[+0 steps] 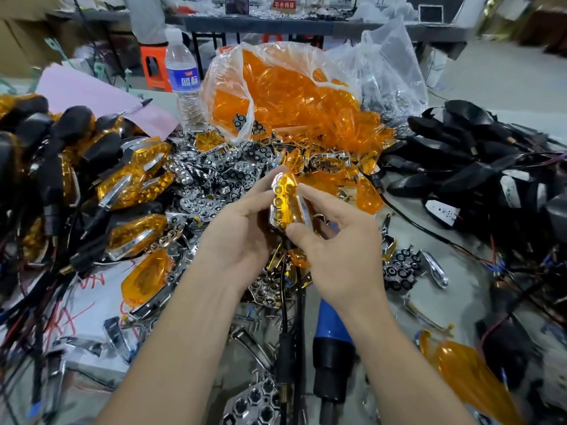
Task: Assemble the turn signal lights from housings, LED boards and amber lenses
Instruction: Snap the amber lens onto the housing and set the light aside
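Seating the amber lens (291, 191) on a turn signal light (285, 210), holding it just above the heap of chrome reflectors (214, 170): cradling and gripping it from below with the left hand (242, 231), pinching its near edge with the right hand (343, 256). Likely needing next an even squeeze, clicking the lens home all round.

Bright, even light, probably from overhead, leaves only soft shadows on the tabletop (469, 302). White glare burns the top of the held turn signal light (287, 199) and glints off the chrome reflectors (233, 167). Wide-angle bending and smearing blur the edges, and the far room is out of focus.
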The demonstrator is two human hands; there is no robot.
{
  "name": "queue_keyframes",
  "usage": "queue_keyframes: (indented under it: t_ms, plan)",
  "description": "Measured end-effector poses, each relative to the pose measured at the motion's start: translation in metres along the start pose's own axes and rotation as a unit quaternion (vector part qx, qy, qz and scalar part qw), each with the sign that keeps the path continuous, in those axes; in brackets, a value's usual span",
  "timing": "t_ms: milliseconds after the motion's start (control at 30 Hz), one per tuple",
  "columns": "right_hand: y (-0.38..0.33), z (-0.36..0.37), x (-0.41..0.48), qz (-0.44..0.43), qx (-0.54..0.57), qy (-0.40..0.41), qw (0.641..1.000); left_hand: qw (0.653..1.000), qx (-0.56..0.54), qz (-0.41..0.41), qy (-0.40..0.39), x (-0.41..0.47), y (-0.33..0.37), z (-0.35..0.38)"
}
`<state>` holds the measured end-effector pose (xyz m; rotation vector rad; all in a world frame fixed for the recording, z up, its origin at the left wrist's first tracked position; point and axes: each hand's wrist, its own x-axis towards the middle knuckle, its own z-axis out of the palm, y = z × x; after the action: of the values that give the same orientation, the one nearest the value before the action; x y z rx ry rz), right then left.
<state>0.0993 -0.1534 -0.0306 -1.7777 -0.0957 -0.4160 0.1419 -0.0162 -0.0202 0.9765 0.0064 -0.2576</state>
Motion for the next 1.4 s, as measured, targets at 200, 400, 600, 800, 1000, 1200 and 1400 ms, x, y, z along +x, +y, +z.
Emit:
queue_keyframes:
  t_ms: [200, 400, 600, 800, 1000, 1200, 1400]
  plan:
    - [0.001, -0.003, 0.000, -0.015, -0.026, -0.022, 0.999, 0.999, 0.032, -0.011, -0.020, 0.003, 0.006, -0.012]
    - [-0.002, -0.006, -0.001, -0.017, 0.023, -0.058, 0.998, 0.997, 0.035, 0.034, -0.063, 0.003, 0.010, -0.021]
    - [-0.001, -0.001, -0.003, -0.015, 0.046, -0.061, 0.997, 0.992, 0.062, 0.067, -0.092, 0.001, 0.013, -0.026]
    - [-0.004, -0.001, -0.001, -0.028, 0.039, -0.079, 0.996, 0.991, 0.061, 0.085, -0.086, -0.001, 0.013, -0.024]
    - [-0.005, -0.003, -0.001, -0.027, 0.016, -0.067, 0.997, 0.993, 0.067, 0.086, -0.039, -0.002, 0.011, -0.019]
    - [-0.006, -0.001, -0.002, -0.027, 0.030, -0.032, 0.999, 0.990, 0.112, 0.083, -0.015, -0.004, 0.010, -0.016]
    - [-0.007, 0.006, -0.001, -0.013, 0.028, -0.079, 0.996, 0.984, 0.119, 0.133, 0.006, -0.004, 0.007, -0.011]
